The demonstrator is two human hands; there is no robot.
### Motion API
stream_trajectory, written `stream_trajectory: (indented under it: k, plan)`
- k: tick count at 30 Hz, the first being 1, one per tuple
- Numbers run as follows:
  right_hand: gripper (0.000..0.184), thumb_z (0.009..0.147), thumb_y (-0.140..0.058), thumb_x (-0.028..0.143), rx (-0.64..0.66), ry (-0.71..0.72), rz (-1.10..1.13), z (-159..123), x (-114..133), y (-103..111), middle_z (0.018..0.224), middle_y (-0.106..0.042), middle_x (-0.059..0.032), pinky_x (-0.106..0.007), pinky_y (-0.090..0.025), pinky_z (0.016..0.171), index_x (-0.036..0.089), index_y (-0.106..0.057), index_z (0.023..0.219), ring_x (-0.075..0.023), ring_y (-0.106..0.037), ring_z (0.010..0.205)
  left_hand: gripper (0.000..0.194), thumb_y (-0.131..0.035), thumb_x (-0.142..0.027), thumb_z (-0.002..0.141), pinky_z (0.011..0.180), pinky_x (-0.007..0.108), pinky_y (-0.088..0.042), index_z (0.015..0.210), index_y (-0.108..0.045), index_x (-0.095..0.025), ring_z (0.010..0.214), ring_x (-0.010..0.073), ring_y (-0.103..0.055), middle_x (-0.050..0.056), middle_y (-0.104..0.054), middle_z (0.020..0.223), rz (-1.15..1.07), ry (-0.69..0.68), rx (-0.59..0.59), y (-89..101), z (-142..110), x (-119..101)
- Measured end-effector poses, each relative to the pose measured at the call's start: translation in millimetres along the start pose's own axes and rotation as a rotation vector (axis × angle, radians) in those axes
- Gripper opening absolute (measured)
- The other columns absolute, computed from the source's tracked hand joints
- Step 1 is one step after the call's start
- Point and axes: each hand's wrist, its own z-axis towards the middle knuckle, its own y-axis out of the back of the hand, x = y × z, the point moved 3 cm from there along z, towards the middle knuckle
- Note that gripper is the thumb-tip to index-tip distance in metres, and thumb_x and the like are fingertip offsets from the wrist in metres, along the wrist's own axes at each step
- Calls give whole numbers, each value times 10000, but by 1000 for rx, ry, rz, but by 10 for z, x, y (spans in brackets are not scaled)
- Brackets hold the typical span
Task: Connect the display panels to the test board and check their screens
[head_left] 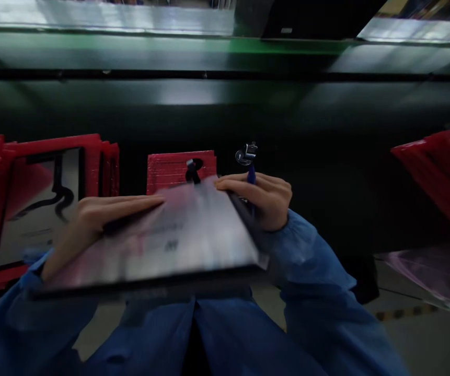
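A flat grey metallic panel (177, 240) with a dark edge is held tilted in front of my chest, blurred by motion. My left hand (103, 214) lies flat along its top left edge with the fingers stretched over it. My right hand (264, 198) curls round the panel's far right corner and also grips a blue-handled tool (250, 164) with a small metal head that sticks up above the fingers. Both sleeves are blue.
A red tray (91, 149) holding a shiny panel sits at the left on the dark green bench (326, 130). A small red stack (170, 167) stands behind the panel. Another red tray (436, 172) is at the right, with clear plastic wrap (432, 271) below it.
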Motion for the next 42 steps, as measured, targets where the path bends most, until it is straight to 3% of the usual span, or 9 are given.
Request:
stream_trajectory:
  k: [6,9,12,19,27,31,34,38,42]
  plan:
    - [388,880,-735,344,-118,118,-158,-180,-292,-202,1332,-693,9,-314,-620,711,411,-630,1248,-166,-717,768,309,-777,-125,784,820,168,-550,1052,-800,-277,963,171,-710,70,-740,1233,610,-228,37,227,40,-165]
    - [764,889,-694,457,-264,-29,21,-128,-460,-318,1589,-429,-42,-475,-584,962,397,-292,1535,-297,-651,1200,379,-624,-203,937,740,227,-580,1278,-698,-351,696,130,-689,15,-743,1228,1071,-786,208,195,-53,-203]
    - [735,974,-537,475,-131,-201,220,-20,-577,-436,1632,-335,-37,-516,-531,1050,388,-139,1586,-311,-557,1341,575,-483,-121,996,721,285,-580,1525,-434,-341,731,147,-712,14,-717,1276,1329,-1332,321,114,-188,-140]
    - [385,943,-571,367,-141,-506,456,-153,-934,-272,1023,-721,-44,-340,-612,687,246,-560,1308,-149,-681,668,686,-431,-23,980,710,306,-571,1610,-231,-207,793,161,-716,93,-652,1357,1449,-1520,435,-37,130,40]
    - [363,760,-794,343,212,-702,626,-290,-1101,-26,649,-583,71,-256,-517,499,233,-490,926,-112,-585,492,489,-478,-110,994,740,327,-605,1481,-480,-149,808,182,-726,140,-628,1383,1503,-1411,418,-119,567,402]
    - [373,782,-798,359,291,-664,791,-271,-983,80,829,-657,22,-289,-597,671,238,-474,921,-138,-683,692,572,-334,-11,942,774,335,-611,1430,-558,-208,915,201,-743,124,-560,1477,1652,-1041,554,-77,603,561]
    - [354,807,-792,359,342,-623,871,-270,-845,57,965,-687,-10,-329,-614,804,245,-484,940,-174,-730,867,739,-310,59,811,600,328,-590,1465,-523,-213,768,202,-747,149,-452,1565,1758,-748,450,-83,511,535]
    - [318,852,-759,391,389,-592,894,-300,-604,-180,914,-712,-20,-309,-596,795,235,-490,922,-175,-733,844,506,-441,-201,939,618,286,-567,1435,-546,-193,694,149,-700,147,-522,1517,1273,-621,199,-385,297,378]
    - [247,892,-701,361,464,-550,803,-371,-419,-450,851,-710,-10,-268,-549,724,225,-496,919,-147,-694,746,417,-538,-301,929,515,219,-453,1300,-642,-143,511,67,-530,102,-733,1172,648,-351,236,-810,248,451]
